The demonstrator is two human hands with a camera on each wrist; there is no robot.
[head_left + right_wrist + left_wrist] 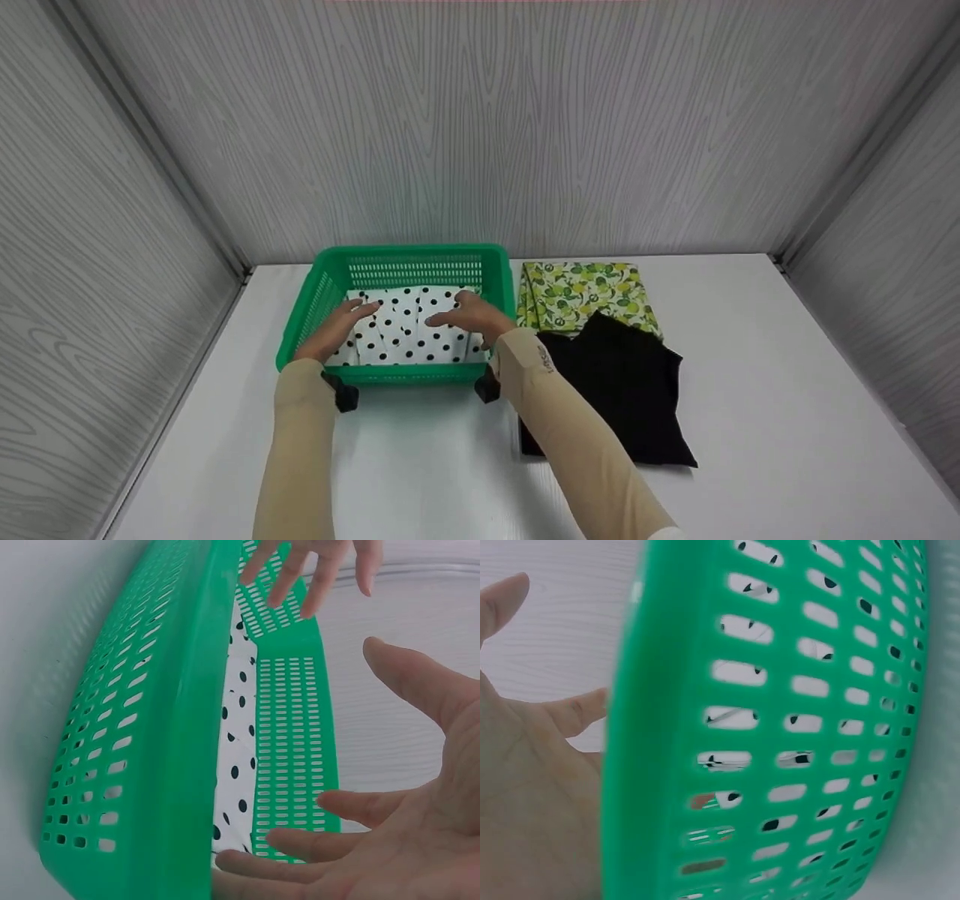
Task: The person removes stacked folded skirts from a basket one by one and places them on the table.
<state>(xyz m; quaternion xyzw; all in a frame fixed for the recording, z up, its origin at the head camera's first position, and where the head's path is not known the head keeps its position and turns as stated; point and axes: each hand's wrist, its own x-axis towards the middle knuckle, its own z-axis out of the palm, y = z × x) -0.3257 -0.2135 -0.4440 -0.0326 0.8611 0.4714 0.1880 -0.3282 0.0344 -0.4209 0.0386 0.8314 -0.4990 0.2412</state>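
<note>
A white cloth with black dots lies folded inside a green plastic basket with slotted walls. My left hand reaches over the basket's left side, its fingers spread loosely above the cloth. From the right side my right hand hovers over the same cloth, thumb and fingers apart. In the right wrist view both hands show extended fingers, the right hand near the basket rim and holding nothing. The left wrist view shows the left palm beside the rim, some fingertips hidden behind the basket wall.
Right of the basket lies a folded cloth with a yellow-green lemon print. A black cloth partly overlaps it, under the right forearm. The white table is enclosed by grey wood-grain panels at the back and sides.
</note>
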